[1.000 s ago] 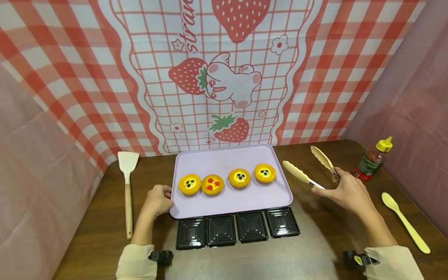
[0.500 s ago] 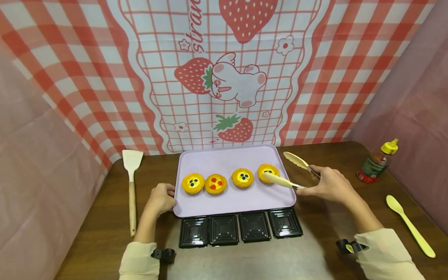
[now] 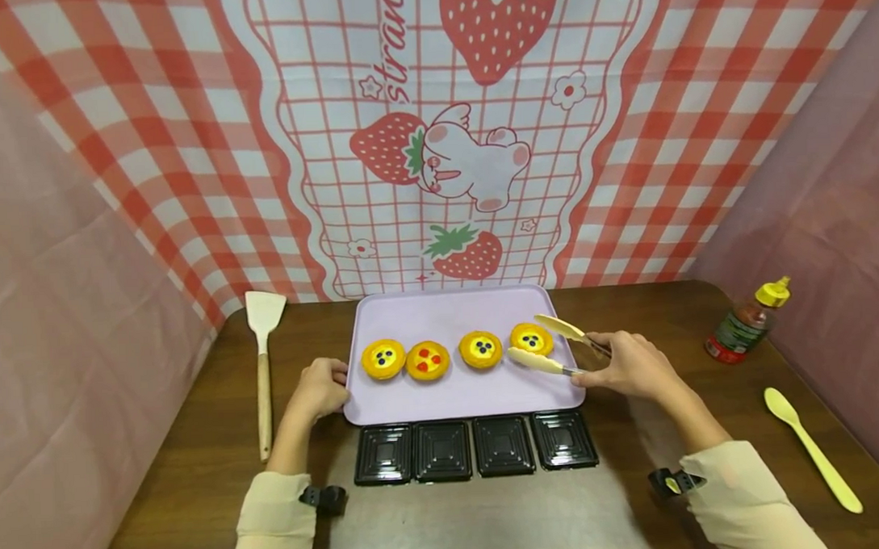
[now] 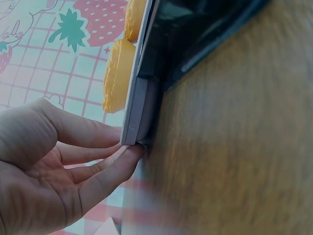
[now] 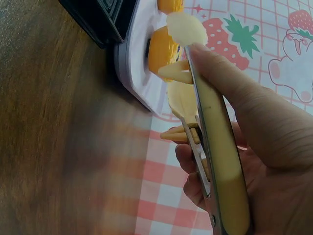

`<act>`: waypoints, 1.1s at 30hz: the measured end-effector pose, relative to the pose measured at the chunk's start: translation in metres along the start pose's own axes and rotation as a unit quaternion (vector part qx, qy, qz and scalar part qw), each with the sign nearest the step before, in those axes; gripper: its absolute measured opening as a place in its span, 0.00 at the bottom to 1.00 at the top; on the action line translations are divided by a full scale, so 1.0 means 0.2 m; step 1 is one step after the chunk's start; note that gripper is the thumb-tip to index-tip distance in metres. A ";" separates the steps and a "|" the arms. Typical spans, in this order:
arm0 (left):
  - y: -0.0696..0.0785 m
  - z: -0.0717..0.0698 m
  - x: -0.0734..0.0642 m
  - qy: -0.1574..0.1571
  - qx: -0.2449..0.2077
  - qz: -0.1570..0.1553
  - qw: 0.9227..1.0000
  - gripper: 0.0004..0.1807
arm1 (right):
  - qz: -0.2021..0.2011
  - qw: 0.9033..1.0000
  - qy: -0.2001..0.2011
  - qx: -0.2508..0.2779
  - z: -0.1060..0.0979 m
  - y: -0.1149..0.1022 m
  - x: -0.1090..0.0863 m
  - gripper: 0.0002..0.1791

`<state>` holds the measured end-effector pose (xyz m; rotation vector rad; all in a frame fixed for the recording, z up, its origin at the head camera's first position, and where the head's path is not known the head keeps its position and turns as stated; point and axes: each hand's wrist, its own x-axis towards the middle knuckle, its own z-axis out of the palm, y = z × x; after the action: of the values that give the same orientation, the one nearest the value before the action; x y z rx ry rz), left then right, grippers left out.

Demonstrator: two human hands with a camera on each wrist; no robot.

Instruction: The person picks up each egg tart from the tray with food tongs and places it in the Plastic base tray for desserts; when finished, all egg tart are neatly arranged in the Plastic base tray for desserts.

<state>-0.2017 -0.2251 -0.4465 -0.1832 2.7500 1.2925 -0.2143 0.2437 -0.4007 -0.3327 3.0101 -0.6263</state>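
Tongs [image 5: 217,142] — pale yellow, scalloped tips [image 3: 535,361]

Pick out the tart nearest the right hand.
The rightmost tart on the tray in the head view: the two ends of the tongs in the right hand flank it, while the other three tarts lie farther left.

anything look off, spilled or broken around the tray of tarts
The printed cloth behind the tray looks odd: its lettering and cartoon animal lie sideways, as if hung turned. The red-topped tart differs from the three blue-dotted tarts. No spill or damage shows.
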 end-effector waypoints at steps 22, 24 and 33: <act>0.00 -0.01 0.00 -0.009 -0.013 0.014 1.000 0.27 | -0.044 0.999 0.020 -0.002 -0.04 -0.01 -0.04 0.42; -0.01 -0.01 0.00 -0.009 -0.018 0.011 1.000 0.27 | -0.048 0.999 0.021 -0.003 -0.07 -0.02 -0.06 0.42; -0.01 -0.01 0.00 -0.012 -0.027 0.002 1.000 0.27 | -0.084 0.996 0.028 0.019 -0.15 -0.04 -0.23 0.42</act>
<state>-0.2019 -0.2281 -0.4479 -0.1644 2.6985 1.3630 -0.1711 0.2584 -0.3689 -0.5817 3.0413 -0.7144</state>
